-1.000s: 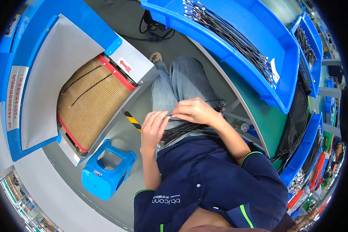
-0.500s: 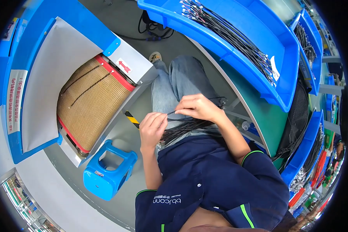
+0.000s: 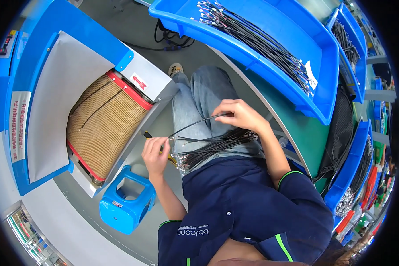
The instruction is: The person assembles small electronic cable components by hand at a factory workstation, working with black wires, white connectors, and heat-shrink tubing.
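Note:
A bundle of thin black cables (image 3: 213,146) with small end connectors lies across my lap on the jeans. My left hand (image 3: 155,154) pinches one end of a single black cable (image 3: 195,123) at the bundle's left edge. Above the bundle, my right hand (image 3: 240,115) holds that cable's other end. The cable arcs between the two hands, lifted clear of the rest.
A tan mesh conveyor belt (image 3: 103,128) in a blue machine housing (image 3: 53,53) is on my left, with two cables on it. A blue plastic stool (image 3: 126,206) stands below it. A large blue bin (image 3: 323,80) of cables sits on the green table (image 3: 299,128), with more bins at the right.
My hands have moved apart, drawing one cable up out of the bundle. The left hand has shifted slightly left and down.

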A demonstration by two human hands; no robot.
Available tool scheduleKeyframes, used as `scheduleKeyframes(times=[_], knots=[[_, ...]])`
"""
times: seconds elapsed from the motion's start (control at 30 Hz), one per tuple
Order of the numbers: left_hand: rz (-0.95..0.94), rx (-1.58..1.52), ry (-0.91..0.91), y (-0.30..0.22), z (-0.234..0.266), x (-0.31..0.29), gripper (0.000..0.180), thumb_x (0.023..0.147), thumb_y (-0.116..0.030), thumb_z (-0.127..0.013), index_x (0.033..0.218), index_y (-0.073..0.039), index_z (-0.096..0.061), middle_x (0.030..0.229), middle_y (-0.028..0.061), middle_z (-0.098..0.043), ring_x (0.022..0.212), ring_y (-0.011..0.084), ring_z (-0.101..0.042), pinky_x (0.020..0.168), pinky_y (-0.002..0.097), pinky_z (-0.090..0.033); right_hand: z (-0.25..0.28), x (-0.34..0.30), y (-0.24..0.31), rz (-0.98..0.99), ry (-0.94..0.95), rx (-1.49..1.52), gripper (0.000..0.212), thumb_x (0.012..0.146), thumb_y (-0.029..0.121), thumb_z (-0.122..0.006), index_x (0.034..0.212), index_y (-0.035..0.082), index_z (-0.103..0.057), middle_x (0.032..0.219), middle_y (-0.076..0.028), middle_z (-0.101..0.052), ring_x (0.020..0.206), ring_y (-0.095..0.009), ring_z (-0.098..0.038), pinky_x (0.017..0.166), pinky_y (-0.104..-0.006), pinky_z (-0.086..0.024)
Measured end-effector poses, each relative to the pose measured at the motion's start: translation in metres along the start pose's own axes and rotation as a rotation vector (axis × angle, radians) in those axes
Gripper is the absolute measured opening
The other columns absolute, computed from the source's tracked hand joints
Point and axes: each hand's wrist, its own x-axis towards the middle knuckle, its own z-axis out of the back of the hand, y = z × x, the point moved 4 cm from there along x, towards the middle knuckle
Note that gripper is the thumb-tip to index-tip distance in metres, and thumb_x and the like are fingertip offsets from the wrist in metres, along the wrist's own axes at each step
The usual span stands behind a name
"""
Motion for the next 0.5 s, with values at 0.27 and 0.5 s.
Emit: scheduleKeyframes(times=[0.27,0.5], knots=[[0.025,-0.002,-0.003,-0.007,-0.003,-0.002,0.017,0.067,0.004,-0.07,0.081,-0.003,-0.064,0.079,0.0084,-0.064,0.074,0.0246,-0.061,0.068,0.0334,-0.049,0.001,-0.006,0.001,0.157,-0.116,-0.022,0.013,0.079,0.01,-0.069,0.09,0.004,-0.068,0.086,-0.008,-0.065,0.076,-0.022,-0.063,0.064,-0.0312,-0.05],[0.136,0.085,-0.05,0.012,0.016,-0.018,0.015,0.069,0.004,-0.069,0.082,-0.002,-0.063,0.081,0.0101,-0.064,0.078,0.0265,-0.06,0.072,0.0344,-0.048,0.024,-0.014,-0.016,0.138,-0.199,-0.069,0.009,0.077,0.007,-0.068,0.085,0.003,-0.066,0.081,-0.009,-0.063,0.076,-0.023,-0.061,0.067,-0.0317,-0.049]])
